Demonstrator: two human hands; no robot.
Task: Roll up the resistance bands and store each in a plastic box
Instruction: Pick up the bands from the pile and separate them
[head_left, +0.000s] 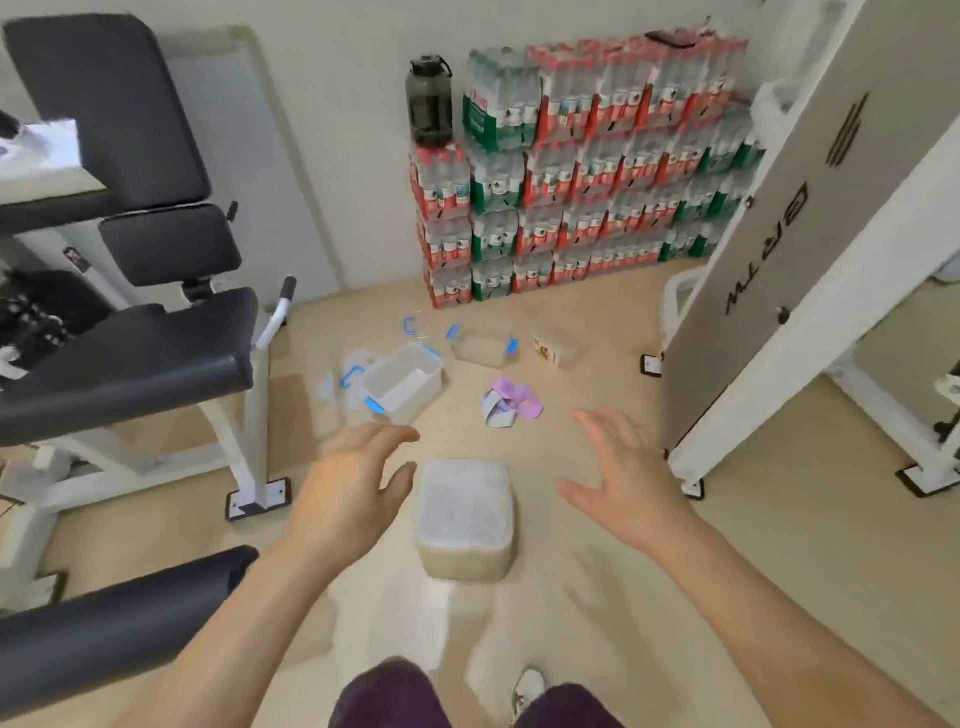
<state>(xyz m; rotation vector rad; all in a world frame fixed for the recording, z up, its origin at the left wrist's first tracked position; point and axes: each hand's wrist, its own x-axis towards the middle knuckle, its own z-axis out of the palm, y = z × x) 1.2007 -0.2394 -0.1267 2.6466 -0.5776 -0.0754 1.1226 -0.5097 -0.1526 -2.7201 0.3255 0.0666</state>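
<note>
A little pile of purple resistance bands (506, 404) lies loose on the floor (597, 597), not in any box. Just beside it on the left sits an open plastic box (405, 382) with blue clips, and it looks empty. A clear lid with a blue clip (353, 375) lies next to that box. Farther back is a second box (480, 348) with blue clips; what is inside is too blurry to tell. A small yellow and white carton (550, 351) lies to its right.

Closer to the person, a frosted plastic box (465, 517) sits on the floor between the two hands. The left hand (353, 486) and the right hand (621, 478) are both spread wide, holding nothing, and not touching the box.

The floor is shiny and tan. Packs of water bottles (582, 166) are stacked against the wall, with a dark jug (428, 101) on top. A black gym bench (130, 291) stands on the left and a white machine (810, 234) on the right.
</note>
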